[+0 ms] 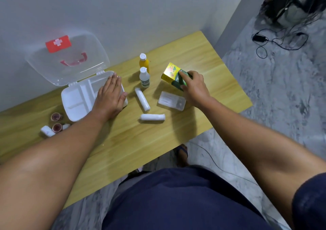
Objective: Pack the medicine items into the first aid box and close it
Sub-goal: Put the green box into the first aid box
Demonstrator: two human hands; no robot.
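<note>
The white first aid box [75, 97] stands open on the wooden table, its clear lid [70, 58] with a red latch leaning back against the wall. My left hand [110, 95] lies flat on the box's right side, fingers spread. My right hand [194, 87] grips a yellow and green carton [172, 73], tilted just above the table. Between the hands stand a yellow bottle [144, 64] and a clear bottle [145, 78]. Two white gauze rolls [142, 98] [152, 117] and a clear plastic case [172, 100] lie on the table.
Left of the box lie two small dark red round items [56, 117] [57, 127] and a small white roll [47, 131]. The wall runs close behind the table [123, 141]. A black cable and adapter [261, 38] lie on the marble floor at right.
</note>
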